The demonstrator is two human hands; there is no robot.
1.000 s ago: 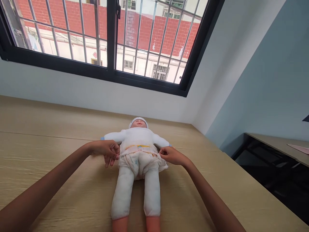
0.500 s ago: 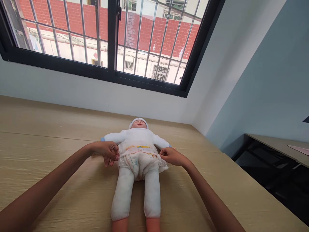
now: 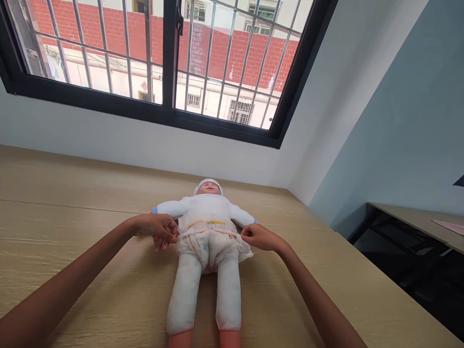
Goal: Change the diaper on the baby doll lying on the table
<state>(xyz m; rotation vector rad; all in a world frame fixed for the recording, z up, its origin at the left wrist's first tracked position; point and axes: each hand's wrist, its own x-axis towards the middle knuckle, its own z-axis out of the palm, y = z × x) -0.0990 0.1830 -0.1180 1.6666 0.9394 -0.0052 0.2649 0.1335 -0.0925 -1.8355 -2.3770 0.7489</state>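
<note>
A baby doll (image 3: 208, 208) in a white cap and white clothing lies on its back on the wooden table, its feet toward me. Around its hips is a white diaper (image 3: 210, 244) with a yellow and blue printed band and frilly sides. My left hand (image 3: 163, 232) pinches the diaper's edge at the left hip, fingers curled together. On the other side, my right hand (image 3: 258, 236) has thumb and fingers closed on the diaper's right edge. The doll's arms stretch out to both sides, above my hands.
The wooden table (image 3: 90, 183) reaches back to a white wall under a black-framed window (image 3: 168, 108) with metal bars. At the right, beyond the table's edge, stands a lower grey desk (image 3: 413, 220) with a pink item (image 3: 449, 226) on it.
The view has shifted very slightly. Both hands stay at the diaper's sides, with only a slight change in the left fingers.
</note>
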